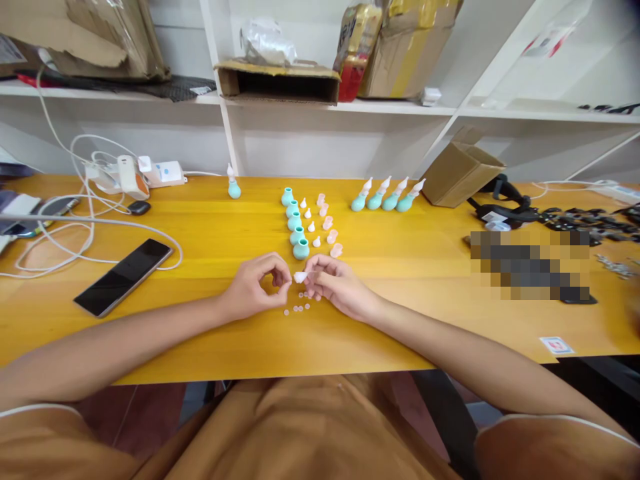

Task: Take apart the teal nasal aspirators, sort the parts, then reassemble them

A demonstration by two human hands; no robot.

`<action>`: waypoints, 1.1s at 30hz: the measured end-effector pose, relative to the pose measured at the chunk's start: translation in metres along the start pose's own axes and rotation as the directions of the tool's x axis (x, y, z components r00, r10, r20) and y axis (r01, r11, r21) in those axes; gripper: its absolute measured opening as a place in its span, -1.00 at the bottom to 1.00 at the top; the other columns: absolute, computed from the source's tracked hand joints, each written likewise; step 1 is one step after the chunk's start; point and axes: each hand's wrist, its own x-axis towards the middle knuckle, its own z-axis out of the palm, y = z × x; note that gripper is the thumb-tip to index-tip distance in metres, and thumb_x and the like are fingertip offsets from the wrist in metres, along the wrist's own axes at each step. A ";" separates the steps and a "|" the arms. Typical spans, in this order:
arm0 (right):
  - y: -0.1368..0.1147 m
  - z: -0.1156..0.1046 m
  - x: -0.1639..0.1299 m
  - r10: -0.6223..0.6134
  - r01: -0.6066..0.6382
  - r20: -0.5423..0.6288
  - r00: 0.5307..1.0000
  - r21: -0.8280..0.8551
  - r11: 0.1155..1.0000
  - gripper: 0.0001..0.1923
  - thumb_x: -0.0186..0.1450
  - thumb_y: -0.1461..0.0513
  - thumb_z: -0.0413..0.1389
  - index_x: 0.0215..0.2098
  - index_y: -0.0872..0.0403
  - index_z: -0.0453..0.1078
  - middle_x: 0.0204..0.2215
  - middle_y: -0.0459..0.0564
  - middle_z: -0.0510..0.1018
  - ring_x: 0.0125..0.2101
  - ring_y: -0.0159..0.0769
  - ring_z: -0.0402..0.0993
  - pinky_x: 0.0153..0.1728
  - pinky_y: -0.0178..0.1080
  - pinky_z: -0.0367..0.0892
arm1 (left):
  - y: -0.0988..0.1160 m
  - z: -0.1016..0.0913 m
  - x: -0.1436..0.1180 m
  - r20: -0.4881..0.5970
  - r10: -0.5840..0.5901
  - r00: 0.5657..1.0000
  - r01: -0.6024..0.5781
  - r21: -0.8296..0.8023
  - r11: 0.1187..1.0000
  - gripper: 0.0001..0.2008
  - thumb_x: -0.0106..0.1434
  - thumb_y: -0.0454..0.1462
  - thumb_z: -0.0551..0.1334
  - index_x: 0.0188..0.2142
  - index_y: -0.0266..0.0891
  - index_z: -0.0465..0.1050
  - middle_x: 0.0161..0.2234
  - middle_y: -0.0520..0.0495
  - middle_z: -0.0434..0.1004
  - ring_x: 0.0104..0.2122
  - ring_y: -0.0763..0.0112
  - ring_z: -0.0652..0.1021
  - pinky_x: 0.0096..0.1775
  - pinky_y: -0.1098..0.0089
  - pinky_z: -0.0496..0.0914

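Note:
My right hand pinches a small white nozzle tip that points left. Just left of it, my left hand has thumb and index fingertips pressed together; whatever may be between them is too small to make out. Below the hands lie several tiny clear discs, some partly hidden by my right fingers. Beyond the hands, several open mint-green bulbs stand in a column. To their right run a column of small white tips and another of pale pink cup-like pieces.
Several bulbs with nozzles fitted stand at the back right, and another fitted bulb at back left. A phone, a tangle of white cables and chargers occupy the left. An open cardboard box and black gear sit right.

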 end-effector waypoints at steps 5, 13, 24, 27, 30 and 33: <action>-0.002 0.000 -0.003 0.013 -0.013 0.039 0.999 0.011 1.000 -0.69 0.24 0.11 0.47 -0.27 0.06 0.47 -0.45 -0.14 0.60 -0.48 -0.43 0.56 -0.48 -0.39 0.39 | 0.001 0.001 -0.001 0.031 0.078 0.997 -0.079 0.057 0.995 -0.87 0.31 -0.41 0.36 -0.20 -0.18 0.52 -0.26 -0.02 0.63 -0.30 0.42 0.61 -0.21 0.36 0.51; -0.001 -0.001 -0.004 0.033 -0.034 0.046 0.998 0.006 0.999 -0.71 0.24 0.17 0.45 -0.26 0.04 0.44 -0.44 -0.15 0.60 -0.49 -0.43 0.55 -0.50 -0.38 0.40 | 0.000 0.002 0.000 0.022 0.026 0.999 -0.026 0.002 1.000 -0.92 0.36 -0.35 0.39 -0.21 -0.18 0.53 -0.26 -0.02 0.62 -0.30 0.42 0.61 -0.22 0.37 0.52; -0.002 -0.003 -0.003 0.027 -0.028 0.056 0.998 0.004 1.000 -0.70 0.24 0.15 0.46 -0.25 0.03 0.45 -0.45 -0.18 0.59 -0.55 -0.47 0.50 -0.56 -0.40 0.33 | -0.001 0.000 0.004 0.048 -0.160 0.986 0.167 -0.272 0.948 -0.83 0.43 -0.16 0.44 -0.21 -0.22 0.63 -0.25 -0.08 0.67 -0.25 0.38 0.64 -0.17 0.36 0.57; -0.001 -0.003 -0.002 0.028 -0.028 0.055 0.998 -0.008 1.000 -0.70 0.24 0.15 0.46 -0.25 0.03 0.44 -0.46 -0.18 0.58 -0.55 -0.47 0.49 -0.56 -0.41 0.33 | -0.001 0.000 0.004 0.058 -0.185 0.981 0.194 -0.296 0.935 -0.82 0.42 -0.16 0.44 -0.22 -0.23 0.63 -0.26 -0.08 0.65 -0.28 0.39 0.62 -0.21 0.37 0.55; -0.002 -0.003 -0.002 0.031 -0.030 0.061 0.998 -0.014 0.999 -0.69 0.24 0.13 0.47 -0.26 0.03 0.44 -0.46 -0.18 0.58 -0.55 -0.46 0.48 -0.56 -0.40 0.34 | -0.001 0.001 0.004 0.057 -0.195 0.979 0.203 -0.313 0.928 -0.83 0.42 -0.18 0.44 -0.24 -0.23 0.63 -0.28 -0.07 0.64 -0.31 0.42 0.60 -0.24 0.39 0.53; -0.002 -0.003 -0.002 0.032 -0.031 0.077 0.997 -0.013 0.999 -0.68 0.24 0.13 0.48 -0.27 0.03 0.44 -0.44 -0.17 0.58 -0.55 -0.47 0.49 -0.56 -0.40 0.35 | -0.001 0.001 0.004 0.038 -0.193 0.980 0.195 -0.306 0.932 -0.81 0.41 -0.16 0.44 -0.26 -0.23 0.63 -0.30 -0.06 0.64 -0.34 0.43 0.58 -0.26 0.40 0.52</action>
